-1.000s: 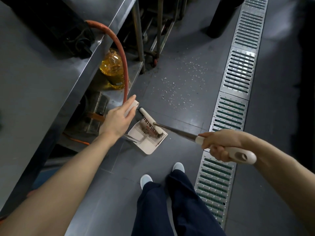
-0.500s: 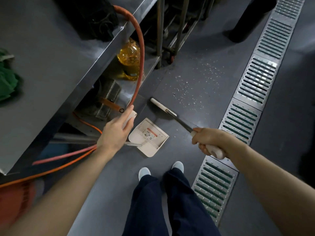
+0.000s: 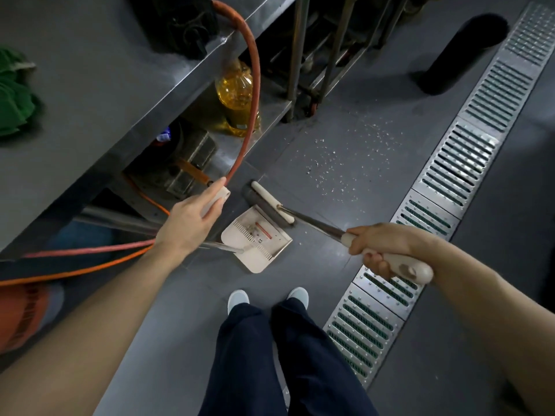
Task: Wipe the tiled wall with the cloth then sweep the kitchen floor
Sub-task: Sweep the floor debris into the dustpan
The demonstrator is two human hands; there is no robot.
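The left hand grips the dustpan handle, pan resting on the floor. The right hand grips the broom handle, brush head at the pan's far edge. A green cloth lies on the counter.

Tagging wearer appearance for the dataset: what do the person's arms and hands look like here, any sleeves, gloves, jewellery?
Both arms are bare up to the frame edge: no sleeves show. The left hand and right hand wear no gloves; no watch, ring or bracelet is visible. Lower down, dark navy trousers and light-coloured shoes show.
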